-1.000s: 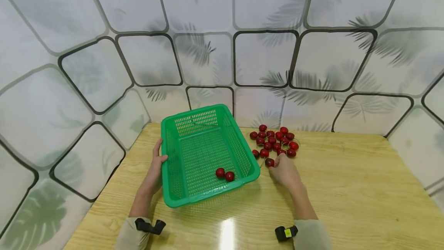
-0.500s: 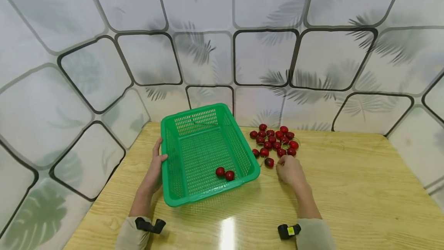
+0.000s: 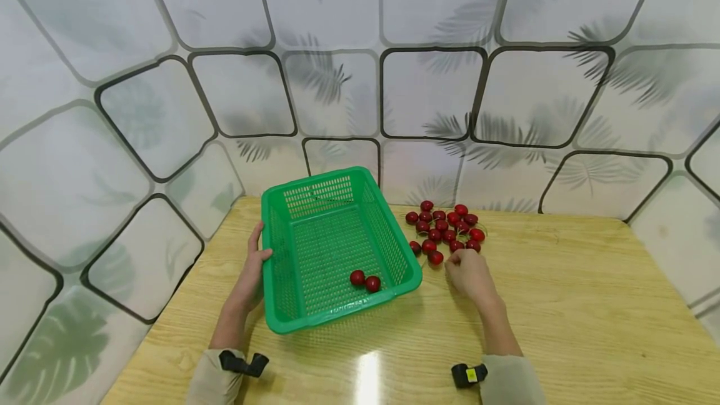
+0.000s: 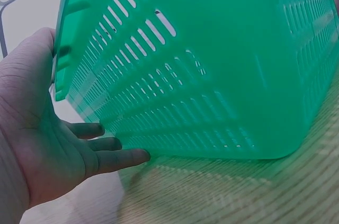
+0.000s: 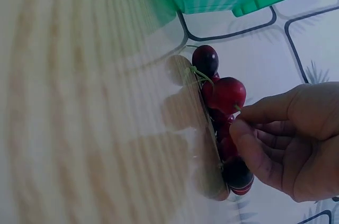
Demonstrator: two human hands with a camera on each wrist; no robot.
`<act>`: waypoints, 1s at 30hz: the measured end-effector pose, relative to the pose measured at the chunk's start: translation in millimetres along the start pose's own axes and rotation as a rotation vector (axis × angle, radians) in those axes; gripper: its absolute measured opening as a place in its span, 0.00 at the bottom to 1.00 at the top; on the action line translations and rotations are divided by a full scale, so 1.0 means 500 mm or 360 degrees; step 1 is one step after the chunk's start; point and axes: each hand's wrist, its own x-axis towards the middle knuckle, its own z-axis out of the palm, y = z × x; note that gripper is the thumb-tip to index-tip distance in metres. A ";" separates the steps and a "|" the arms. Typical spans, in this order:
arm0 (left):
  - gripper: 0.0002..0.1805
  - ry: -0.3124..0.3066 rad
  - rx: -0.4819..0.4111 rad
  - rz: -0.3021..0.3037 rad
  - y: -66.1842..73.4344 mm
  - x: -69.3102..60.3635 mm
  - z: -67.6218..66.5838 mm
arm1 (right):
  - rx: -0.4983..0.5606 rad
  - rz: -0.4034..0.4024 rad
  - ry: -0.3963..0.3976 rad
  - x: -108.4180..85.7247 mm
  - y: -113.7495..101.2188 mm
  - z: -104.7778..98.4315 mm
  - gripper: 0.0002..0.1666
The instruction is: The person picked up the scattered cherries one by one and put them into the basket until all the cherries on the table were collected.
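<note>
A green basket (image 3: 332, 255) holds two cherries (image 3: 364, 280) near its front right corner. My left hand (image 3: 250, 274) grips its left side; in the left wrist view the thumb of this hand (image 4: 53, 128) lies at the rim and the extended fingers meet the outer wall (image 4: 212, 75). Right of the basket, my right hand (image 3: 469, 277) is beside the nearest cherry (image 3: 435, 258) of a loose group. The right wrist view has thumb and forefinger of the hand (image 5: 296, 139) pinching the short stem of a red cherry (image 5: 230, 95).
Several more cherries (image 3: 441, 225) lie together on the wooden table (image 3: 562, 292), behind my right hand and near the patterned wall (image 3: 427, 92). The basket's right rim stands close to the group's left edge.
My right hand has drawn slightly right, off the body of the front cherry, and its fingertips are now at the stem. That cherry has shifted and turned a little. My left hand keeps its place.
</note>
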 end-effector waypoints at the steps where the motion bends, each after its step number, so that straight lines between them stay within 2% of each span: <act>1: 0.38 0.0001 -0.0001 -0.0001 0.000 0.000 0.000 | 0.0011 -0.0012 0.0007 -0.001 -0.003 -0.002 0.11; 12: 0.38 -0.0015 -0.0015 -0.0002 0.002 0.001 -0.001 | 0.0183 -0.0089 0.0087 -0.017 -0.046 -0.024 0.14; 19: 0.38 -0.0001 -0.0008 -0.0044 0.003 0.001 -0.002 | 0.0336 -0.0217 0.0098 -0.048 -0.109 -0.033 0.12; 24: 0.39 0.0004 -0.0012 -0.0054 0.003 0.002 -0.003 | 0.0317 -0.0361 0.0094 -0.072 -0.154 -0.020 0.09; 30: 0.38 -0.0010 -0.0030 -0.0037 0.001 0.002 -0.001 | 0.0233 -0.0463 0.0102 -0.083 -0.178 0.000 0.07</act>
